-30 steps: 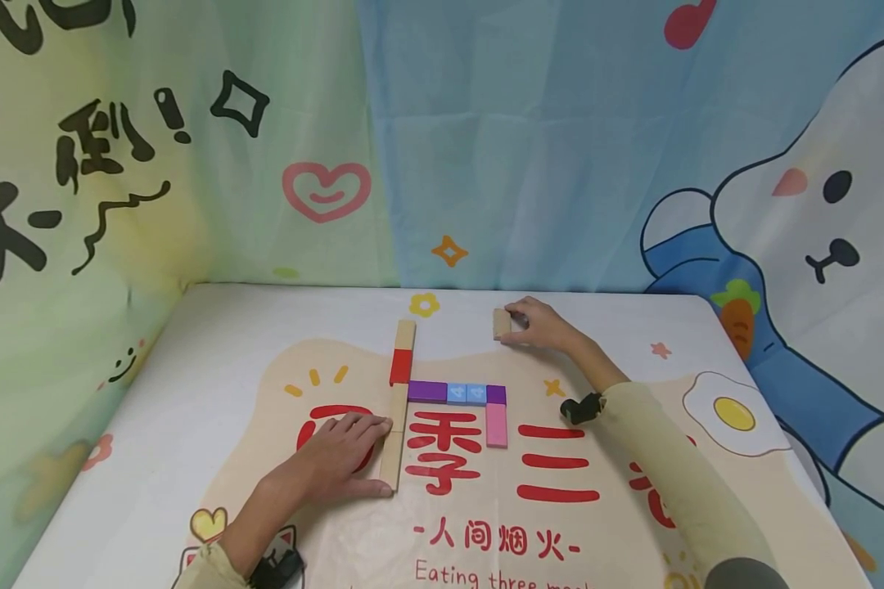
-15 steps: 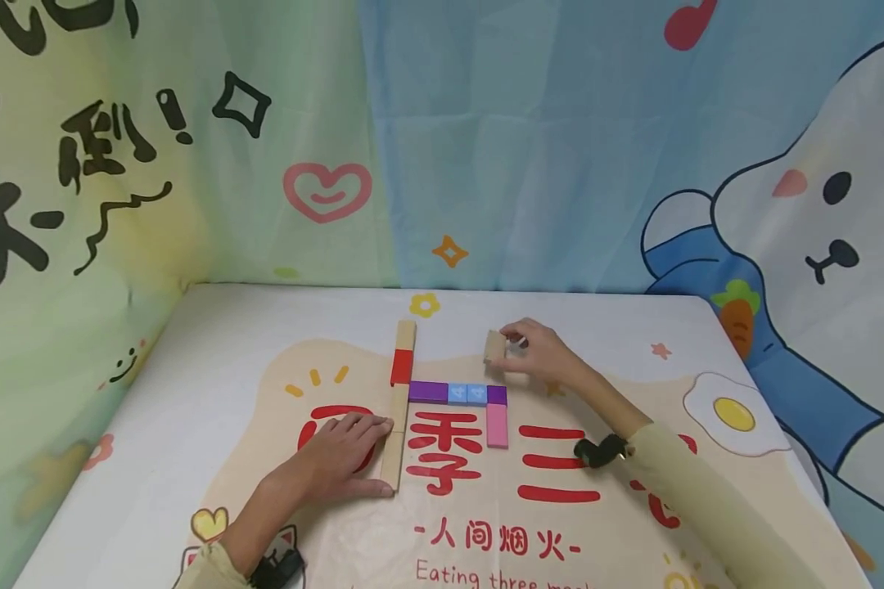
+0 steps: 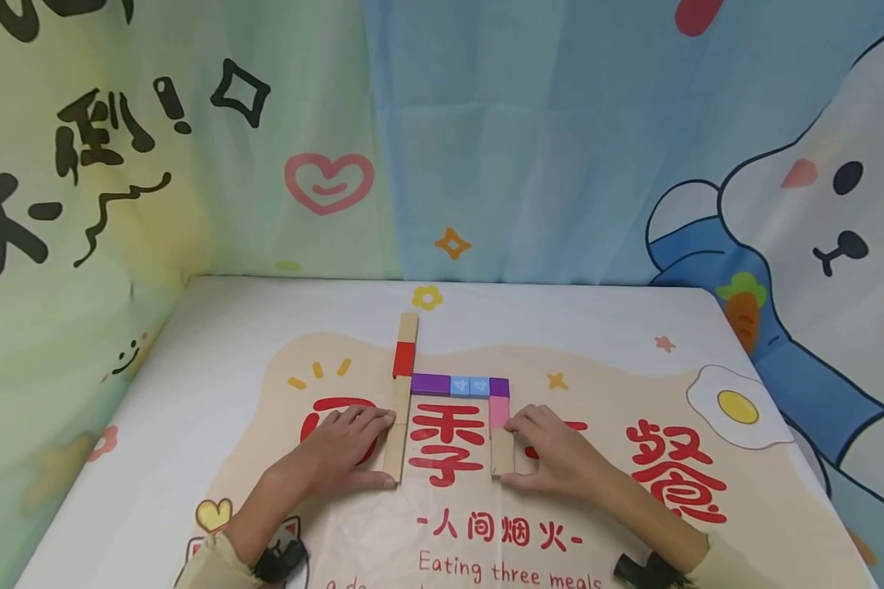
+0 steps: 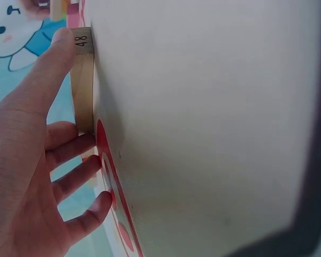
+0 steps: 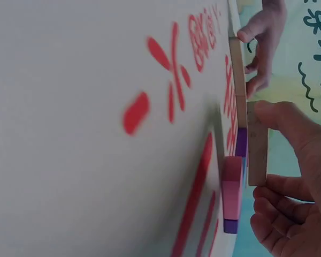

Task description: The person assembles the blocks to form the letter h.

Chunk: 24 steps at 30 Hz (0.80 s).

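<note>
Flat blocks form an h-like outline on the table. Its left column has a wooden block (image 3: 408, 327) at the far end, a red block (image 3: 404, 358) and more wooden blocks nearer. My left hand (image 3: 342, 450) spans the nearest wooden block (image 4: 83, 88), thumb on the end marked 48, forefinger at the other end. A crossbar of purple (image 3: 430, 384) and light blue blocks (image 3: 470, 386) runs right to a small purple block (image 3: 499, 387) and a pink block (image 5: 232, 187). My right hand (image 3: 560, 450) pinches another wooden block (image 5: 258, 144) lengthwise, raised off the table beside the pink one.
A white tabletop (image 3: 582, 319) with printed red characters and drawings lies under the blocks. A patterned curtain (image 3: 523, 147) hangs along its back edge. Each wrist wears a small black camera (image 3: 281, 559).
My right hand has carried the wooden block from the back of the table towards me, to the near end of the pink block. My left hand has stayed on the left column.
</note>
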### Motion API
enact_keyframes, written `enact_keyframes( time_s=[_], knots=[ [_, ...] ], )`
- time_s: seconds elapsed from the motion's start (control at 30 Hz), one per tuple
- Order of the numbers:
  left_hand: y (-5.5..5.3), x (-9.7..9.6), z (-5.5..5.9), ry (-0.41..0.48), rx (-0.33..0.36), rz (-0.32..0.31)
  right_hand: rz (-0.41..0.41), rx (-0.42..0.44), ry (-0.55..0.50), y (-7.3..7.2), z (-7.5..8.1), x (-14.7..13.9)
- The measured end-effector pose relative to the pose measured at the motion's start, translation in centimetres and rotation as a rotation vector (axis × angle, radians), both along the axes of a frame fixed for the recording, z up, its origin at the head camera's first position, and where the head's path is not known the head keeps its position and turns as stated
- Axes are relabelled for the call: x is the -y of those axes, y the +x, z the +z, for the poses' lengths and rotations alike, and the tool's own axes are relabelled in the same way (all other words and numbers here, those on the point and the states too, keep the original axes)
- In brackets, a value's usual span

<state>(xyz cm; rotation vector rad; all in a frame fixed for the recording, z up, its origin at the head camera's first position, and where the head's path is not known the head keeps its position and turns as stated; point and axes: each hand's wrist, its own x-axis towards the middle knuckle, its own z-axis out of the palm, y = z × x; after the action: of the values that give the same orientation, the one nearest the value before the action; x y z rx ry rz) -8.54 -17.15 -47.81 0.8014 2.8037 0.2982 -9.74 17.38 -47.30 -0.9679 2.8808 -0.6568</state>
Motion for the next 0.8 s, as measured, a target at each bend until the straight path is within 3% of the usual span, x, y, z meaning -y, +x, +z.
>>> enact_keyframes(
  time_s=[0.17, 0.5, 0.8],
  knots=[
    [0.1, 0.1, -0.1, -0.007, -0.015, -0.02, 0.013, -0.037, 0.042, 0.4, -0.9, -0.1],
    [0.0, 0.1, 0.0, 0.002, -0.019, -0.018, 0.031, -0.103, 0.118, 0.7, -1.1, 0.1],
    [0.0, 0.1, 0.1, 0.004, 0.007, -0.003, 0.047, -0.099, 0.1, 1.0, -1.4, 0.0]
  ],
)
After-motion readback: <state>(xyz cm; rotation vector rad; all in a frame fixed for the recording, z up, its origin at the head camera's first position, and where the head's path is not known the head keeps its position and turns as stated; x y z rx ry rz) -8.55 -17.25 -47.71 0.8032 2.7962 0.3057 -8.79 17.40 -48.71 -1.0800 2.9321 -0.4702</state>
